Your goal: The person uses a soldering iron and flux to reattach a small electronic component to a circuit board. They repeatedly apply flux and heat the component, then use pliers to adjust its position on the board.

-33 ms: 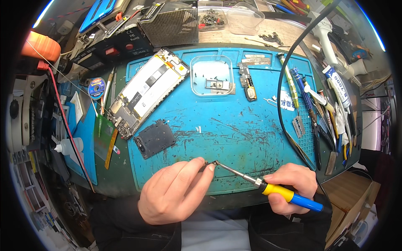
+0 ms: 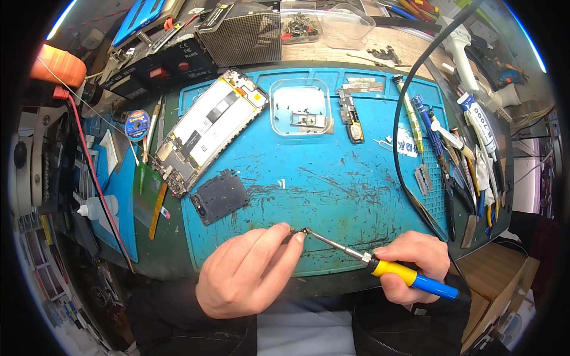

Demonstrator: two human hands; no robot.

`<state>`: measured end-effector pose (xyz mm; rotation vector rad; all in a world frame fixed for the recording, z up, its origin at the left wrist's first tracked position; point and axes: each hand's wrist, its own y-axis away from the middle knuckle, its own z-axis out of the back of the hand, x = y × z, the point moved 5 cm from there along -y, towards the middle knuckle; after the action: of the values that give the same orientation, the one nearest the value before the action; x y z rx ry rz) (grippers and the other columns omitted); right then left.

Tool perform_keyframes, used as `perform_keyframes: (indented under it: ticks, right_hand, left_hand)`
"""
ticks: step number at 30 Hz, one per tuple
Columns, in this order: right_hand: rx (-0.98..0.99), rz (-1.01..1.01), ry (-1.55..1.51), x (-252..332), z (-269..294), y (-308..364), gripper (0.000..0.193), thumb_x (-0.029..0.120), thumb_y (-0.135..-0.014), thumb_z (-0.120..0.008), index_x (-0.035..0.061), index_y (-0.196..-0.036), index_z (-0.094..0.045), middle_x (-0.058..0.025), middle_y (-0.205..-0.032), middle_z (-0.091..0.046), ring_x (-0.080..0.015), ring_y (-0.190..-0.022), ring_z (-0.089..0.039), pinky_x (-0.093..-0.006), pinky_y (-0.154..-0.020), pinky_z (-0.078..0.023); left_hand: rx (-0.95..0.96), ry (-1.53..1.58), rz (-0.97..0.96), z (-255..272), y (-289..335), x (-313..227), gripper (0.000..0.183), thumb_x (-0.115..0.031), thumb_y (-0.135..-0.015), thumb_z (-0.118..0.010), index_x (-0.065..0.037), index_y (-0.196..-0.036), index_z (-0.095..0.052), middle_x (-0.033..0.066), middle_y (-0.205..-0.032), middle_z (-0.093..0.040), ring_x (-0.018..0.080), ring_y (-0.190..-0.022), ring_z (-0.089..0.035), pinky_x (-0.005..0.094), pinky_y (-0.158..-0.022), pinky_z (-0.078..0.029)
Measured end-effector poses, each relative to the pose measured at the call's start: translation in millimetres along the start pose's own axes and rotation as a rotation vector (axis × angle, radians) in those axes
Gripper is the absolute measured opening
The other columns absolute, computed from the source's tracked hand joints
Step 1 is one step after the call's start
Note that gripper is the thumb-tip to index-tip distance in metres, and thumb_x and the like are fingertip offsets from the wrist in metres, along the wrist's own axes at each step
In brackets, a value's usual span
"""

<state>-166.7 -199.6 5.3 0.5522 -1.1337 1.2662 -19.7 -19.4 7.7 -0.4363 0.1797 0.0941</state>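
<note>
My left hand [image 2: 243, 270] pinches a small dark electronic part [image 2: 306, 231] between thumb and fingertips, just above the near edge of the blue work mat [image 2: 332, 196]. Fingers hide much of the part, and its exact kind is too small to tell. In my right hand [image 2: 415, 255] is a soldering iron [image 2: 399, 273] with a yellow and blue handle. Its metal shaft points left, and the tip meets or nearly meets the part. An opened phone [image 2: 208, 127] lies at the far left of the mat, with a dark grey cover piece [image 2: 219, 197] nearer to me.
A clear plastic box [image 2: 300, 127] holds small screws and a metal piece. Beside it lies a narrow phone module [image 2: 351, 118]. Screwdrivers [image 2: 409, 113], pliers and a glue tube [image 2: 475, 121] crowd the right side. A black cable [image 2: 399, 142] arches over the mat. Solder spool [image 2: 137, 126] sits left.
</note>
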Motion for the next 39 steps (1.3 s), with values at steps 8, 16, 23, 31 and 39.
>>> perform_keyframes:
  ticks: [8, 16, 23, 31, 39]
  right_hand:
    - [0.005, 0.007, 0.018, 0.4, 0.4, 0.0, 0.031, 0.015, -0.079, -0.081, 0.0000, -0.105, -0.074, -0.0094, -0.080, -0.075, -0.0225, -0.066, -0.073, -0.0293, -0.059, -0.058]
    - [-0.058, -0.027, -0.029, -0.5, 3.9, 4.1, 0.028, 0.022, -0.084, -0.078, 0.0017, -0.102, -0.074, -0.0084, -0.080, -0.076, -0.0208, -0.066, -0.073, -0.0286, -0.059, -0.057]
    - [-0.094, -0.009, -0.046, -0.9, 4.1, 3.3, 0.027, 0.021, -0.083, -0.078, 0.0012, -0.102, -0.074, -0.0086, -0.080, -0.076, -0.0204, -0.064, -0.072, -0.0281, -0.058, -0.057]
    - [-0.101, -0.009, -0.034, -0.8, 3.7, 4.7, 0.027, 0.020, -0.082, -0.077, 0.0010, -0.102, -0.075, -0.0077, -0.077, -0.075, -0.0196, -0.062, -0.071, -0.0274, -0.056, -0.055]
    - [-0.119, -0.017, -0.035, 0.4, 5.7, 7.2, 0.027, 0.019, -0.083, -0.076, 0.0003, -0.102, -0.074, -0.0090, -0.077, -0.073, -0.0196, -0.062, -0.070, -0.0267, -0.056, -0.054]
  left_hand:
    - [0.010, 0.018, 0.003, 0.4, -1.7, 0.1, 0.025, -0.001, -0.079, -0.075, -0.002, -0.103, -0.075, 0.0098, -0.105, -0.068, 0.0190, -0.081, -0.066, 0.0273, -0.065, -0.054]
    - [0.020, 0.016, 0.018, 1.4, -2.1, -1.0, 0.025, -0.001, -0.079, -0.075, -0.002, -0.103, -0.075, 0.0096, -0.104, -0.068, 0.0189, -0.082, -0.067, 0.0274, -0.065, -0.054]
    - [0.005, 0.004, 0.021, 2.2, -3.9, -0.8, 0.026, -0.001, -0.078, -0.074, -0.003, -0.104, -0.075, 0.0090, -0.104, -0.068, 0.0189, -0.082, -0.067, 0.0276, -0.066, -0.054]
    - [0.012, 0.004, 0.036, 2.4, -1.3, -1.4, 0.025, -0.002, -0.079, -0.074, -0.004, -0.103, -0.075, 0.0080, -0.105, -0.068, 0.0185, -0.083, -0.066, 0.0275, -0.067, -0.054]
    - [0.014, 0.039, 0.027, 3.5, -2.0, -1.8, 0.026, -0.001, -0.079, -0.074, -0.001, -0.104, -0.074, 0.0089, -0.105, -0.067, 0.0189, -0.083, -0.066, 0.0290, -0.066, -0.053]
